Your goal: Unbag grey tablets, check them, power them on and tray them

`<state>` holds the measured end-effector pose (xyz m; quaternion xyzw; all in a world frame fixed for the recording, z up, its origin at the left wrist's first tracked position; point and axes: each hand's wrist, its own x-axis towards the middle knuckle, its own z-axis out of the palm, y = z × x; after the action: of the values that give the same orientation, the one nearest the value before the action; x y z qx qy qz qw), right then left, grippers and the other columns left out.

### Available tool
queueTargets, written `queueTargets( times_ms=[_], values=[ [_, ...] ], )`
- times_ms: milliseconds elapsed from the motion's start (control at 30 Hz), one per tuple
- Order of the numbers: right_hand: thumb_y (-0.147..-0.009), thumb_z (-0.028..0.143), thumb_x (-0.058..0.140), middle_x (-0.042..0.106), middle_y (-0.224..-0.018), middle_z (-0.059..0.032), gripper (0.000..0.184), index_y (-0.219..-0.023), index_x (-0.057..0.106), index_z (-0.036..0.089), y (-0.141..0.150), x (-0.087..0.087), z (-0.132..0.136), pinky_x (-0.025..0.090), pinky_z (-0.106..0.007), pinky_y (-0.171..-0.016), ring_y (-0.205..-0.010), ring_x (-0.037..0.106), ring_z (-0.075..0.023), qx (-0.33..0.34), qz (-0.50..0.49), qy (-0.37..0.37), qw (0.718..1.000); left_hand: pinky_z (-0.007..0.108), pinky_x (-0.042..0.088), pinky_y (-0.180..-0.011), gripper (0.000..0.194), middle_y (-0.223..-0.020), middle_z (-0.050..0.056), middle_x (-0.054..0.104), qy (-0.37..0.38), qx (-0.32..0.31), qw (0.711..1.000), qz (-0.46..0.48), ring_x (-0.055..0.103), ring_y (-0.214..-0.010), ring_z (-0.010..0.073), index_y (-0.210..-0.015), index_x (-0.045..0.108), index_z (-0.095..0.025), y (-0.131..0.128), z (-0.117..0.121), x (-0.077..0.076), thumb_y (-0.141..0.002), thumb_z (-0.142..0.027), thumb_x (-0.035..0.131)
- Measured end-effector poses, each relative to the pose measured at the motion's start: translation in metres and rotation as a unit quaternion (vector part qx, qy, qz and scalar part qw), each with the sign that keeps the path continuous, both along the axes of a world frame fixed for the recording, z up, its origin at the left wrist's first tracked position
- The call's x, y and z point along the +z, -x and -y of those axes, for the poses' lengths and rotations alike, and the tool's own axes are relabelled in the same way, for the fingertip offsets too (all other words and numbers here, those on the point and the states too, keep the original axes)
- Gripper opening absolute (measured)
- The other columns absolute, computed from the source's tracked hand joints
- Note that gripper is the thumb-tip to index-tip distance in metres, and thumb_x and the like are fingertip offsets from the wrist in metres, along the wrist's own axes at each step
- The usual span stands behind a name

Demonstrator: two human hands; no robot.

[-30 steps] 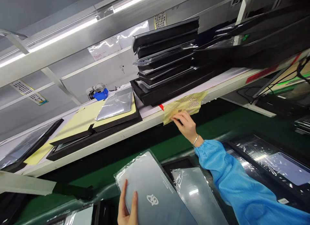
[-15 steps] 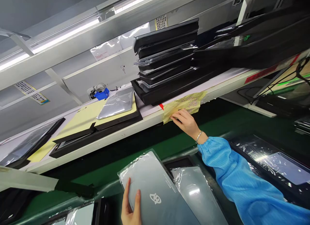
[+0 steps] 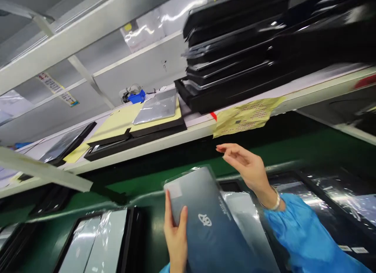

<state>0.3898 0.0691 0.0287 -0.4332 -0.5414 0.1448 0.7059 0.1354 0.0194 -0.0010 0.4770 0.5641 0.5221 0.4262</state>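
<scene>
My left hand (image 3: 175, 230) grips the left edge of a grey laptop cover (image 3: 205, 222) wrapped in clear plastic, a logo on its face. My right hand (image 3: 245, 167), in a blue sleeve with a bracelet, hovers above the cover's far end. Its thumb and forefinger are pinched together; anything between them is too small to make out. Just above that hand a yellow label sheet (image 3: 243, 115) hangs from the white shelf edge (image 3: 164, 141). A second bagged cover (image 3: 246, 222) lies beside the one I hold.
A tall stack of black trays (image 3: 243, 57) stands on the shelf at the right. Further left on the shelf a bagged silver cover (image 3: 155, 109) lies on yellow pads and black trays, with a blue bin (image 3: 137, 96) behind. Black trays with bagged panels (image 3: 94, 241) sit on the green conveyor (image 3: 141, 183).
My right hand has left the yellow label sheet and come down toward the cover, fingers pinched. The view has dropped and shifted; my left hand has kept its hold on the cover.
</scene>
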Motion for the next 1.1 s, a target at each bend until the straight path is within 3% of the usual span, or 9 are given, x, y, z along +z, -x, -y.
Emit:
queueTargets(
  times_ms=[100,167,233,400,600,900,1100],
  values=[
    [-0.096,0.027,0.068,0.067,-0.137,-0.0046,0.008,-0.088,0.067,0.027,0.039,0.012,0.031,0.049,-0.045,-0.112,-0.135,0.057,-0.0266,0.091,0.015,0.057,0.994,0.036,0.037,-0.123,0.076,-0.165,0.003,0.041,-0.014,-0.046,0.999,0.023,0.036,-0.153,0.0271,-0.158,0.039,-0.034,-0.014,0.011,0.005,-0.090,-0.043,0.072],
    [-0.096,0.026,0.068,0.062,-0.145,-0.0017,0.007,-0.089,0.067,0.029,0.057,0.018,0.045,0.041,-0.051,-0.119,-0.146,0.044,-0.0271,0.110,0.045,0.082,0.989,0.036,0.045,-0.118,0.075,-0.163,0.005,0.043,-0.006,-0.068,0.997,0.047,0.042,-0.149,0.0283,-0.158,0.039,-0.034,-0.020,0.020,0.007,-0.091,-0.042,0.072],
    [-0.096,0.026,0.067,0.062,-0.146,-0.0008,0.008,-0.089,0.066,0.029,0.069,0.021,0.053,0.036,-0.054,-0.122,-0.149,0.040,-0.0263,0.093,0.079,0.089,0.989,0.034,0.048,-0.116,0.072,-0.162,0.005,0.046,-0.005,-0.079,0.995,0.065,0.046,-0.147,0.0283,-0.156,0.042,-0.034,-0.025,0.028,0.008,-0.091,-0.039,0.072],
    [-0.097,0.022,0.065,0.065,-0.142,-0.0031,0.008,-0.090,0.063,0.027,0.081,0.022,0.061,0.020,-0.056,-0.128,-0.144,0.047,-0.0248,0.042,0.143,0.069,0.986,0.033,0.050,-0.114,0.065,-0.158,0.004,0.051,-0.016,-0.095,0.991,0.090,0.051,-0.143,0.0263,-0.151,0.050,-0.034,-0.028,0.041,0.009,-0.091,-0.034,0.074],
    [-0.096,0.020,0.066,0.066,-0.140,-0.0052,0.009,-0.090,0.063,0.026,0.086,0.025,0.068,0.022,-0.056,-0.128,-0.143,0.049,-0.0256,0.021,0.161,0.066,0.984,0.035,0.054,-0.110,0.066,-0.150,0.007,0.060,-0.013,-0.098,0.990,0.100,0.061,-0.134,0.0266,-0.151,0.050,-0.033,-0.027,0.048,0.011,-0.090,-0.035,0.075],
    [-0.094,0.025,0.067,0.068,-0.136,-0.0028,0.008,-0.088,0.064,0.029,0.090,0.027,0.071,0.021,-0.066,-0.126,-0.139,0.053,-0.0305,0.035,0.128,0.069,0.989,0.037,0.055,-0.109,0.073,-0.150,0.009,0.060,0.007,-0.081,0.993,0.084,0.061,-0.134,0.0300,-0.153,0.047,-0.030,-0.026,0.056,0.016,-0.087,-0.045,0.076],
    [-0.094,0.024,0.067,0.069,-0.135,-0.0020,0.009,-0.088,0.065,0.030,0.091,0.028,0.075,0.022,-0.067,-0.126,-0.138,0.054,-0.0310,0.034,0.127,0.069,0.989,0.038,0.054,-0.111,0.074,-0.151,0.009,0.059,0.012,-0.079,0.993,0.084,0.060,-0.135,0.0304,-0.153,0.048,-0.029,-0.026,0.059,0.016,-0.086,-0.048,0.076]
  ],
)
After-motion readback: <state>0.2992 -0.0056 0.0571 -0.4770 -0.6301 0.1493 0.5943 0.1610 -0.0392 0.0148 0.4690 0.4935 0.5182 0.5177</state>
